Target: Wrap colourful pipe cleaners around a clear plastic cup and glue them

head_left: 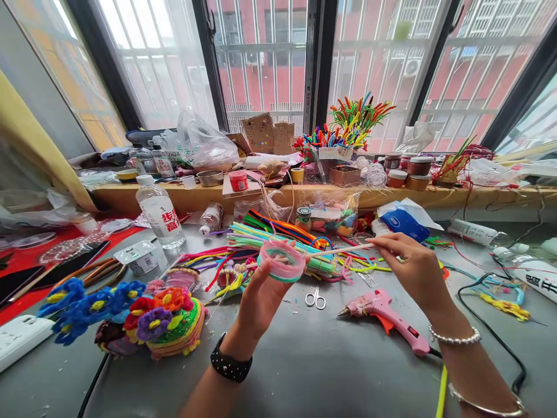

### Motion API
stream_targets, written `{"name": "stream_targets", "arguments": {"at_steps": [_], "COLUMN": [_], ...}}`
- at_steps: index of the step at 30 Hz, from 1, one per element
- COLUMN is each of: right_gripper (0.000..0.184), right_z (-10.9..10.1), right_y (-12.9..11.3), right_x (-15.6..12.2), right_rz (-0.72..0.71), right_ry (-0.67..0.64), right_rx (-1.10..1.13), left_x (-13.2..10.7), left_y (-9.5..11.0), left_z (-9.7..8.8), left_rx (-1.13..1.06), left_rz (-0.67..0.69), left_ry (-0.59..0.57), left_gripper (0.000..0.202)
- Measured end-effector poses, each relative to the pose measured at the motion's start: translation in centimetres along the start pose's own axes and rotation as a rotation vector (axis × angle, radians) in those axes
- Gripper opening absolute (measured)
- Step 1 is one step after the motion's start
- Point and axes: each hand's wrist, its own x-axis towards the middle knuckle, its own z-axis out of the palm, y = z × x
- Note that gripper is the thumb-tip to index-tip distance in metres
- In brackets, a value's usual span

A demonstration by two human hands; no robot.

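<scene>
My left hand [265,296] is raised over the grey table [304,360], fingers closed on a small ring [282,260] wound from pink and green pipe cleaner. My right hand [413,267] pinches a thin pale stick [343,250] that points left and touches the ring. Below the hands lie small scissors [315,298] and a pink glue gun [385,313]. A heap of coloured pipe cleaners [270,238] lies just behind the ring.
Pipe-cleaner flowers on a woven basket [165,319] sit at the left front. A water bottle [160,212] stands behind them. A phone [72,264] rests on red cloth. A wooden sill [304,194] holds jars, bags and a bunch of pipe cleaners [354,122]. Black cables [491,325] run at right.
</scene>
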Motion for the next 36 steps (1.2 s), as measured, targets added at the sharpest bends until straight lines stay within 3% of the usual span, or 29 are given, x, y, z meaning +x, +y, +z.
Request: {"name": "stream_targets", "arguments": {"at_steps": [4, 8, 11, 14, 20, 24, 28, 32, 36], "right_gripper": [0.02, 0.012, 0.017, 0.023, 0.023, 0.02, 0.023, 0.024, 0.019], "right_z": [1.0, 1.8, 2.5, 3.0, 2.2, 0.8, 0.0, -0.1, -0.4], "right_y": [-1.8, -5.0, -7.3, -8.2, -6.3, -4.9, -5.0, -6.6, -8.2], "right_x": [-0.6, -0.5, -0.4, -0.7, -1.9, -2.5, -2.9, -3.1, -3.0], "right_rz": [-0.012, -0.132, -0.233, -0.244, -0.114, 0.015, 0.049, 0.071, 0.308], "right_ry": [0.027, -0.058, -0.147, -0.193, -0.114, 0.059, 0.155, 0.122, -0.023], "right_rx": [-0.058, -0.06, 0.014, 0.084, 0.096, 0.04, 0.031, 0.132, 0.357], "left_x": [0.0, -0.3, -0.7, -0.8, -0.8, -0.8, -0.8, -0.8, -1.3], "left_y": [-0.2, -1.1, -2.1, -2.6, -2.4, -2.4, -2.6, -2.9, -3.3], "left_z": [0.3, 0.5, 0.4, 0.4, 0.5, 0.7, 1.1, 1.4, 1.1], "left_rx": [0.015, 0.016, 0.021, 0.032, 0.047, 0.116, 0.228, 0.343, 0.546], "left_rz": [0.019, -0.026, -0.046, -0.044, -0.022, 0.03, 0.16, 0.217, 0.253], "left_ry": [0.011, -0.002, -0.039, -0.087, -0.132, -0.035, 0.107, 0.096, 0.075], "left_gripper": [0.057, 0.054, 0.052, 0.051, 0.053, 0.058, 0.055, 0.051, 0.055]}}
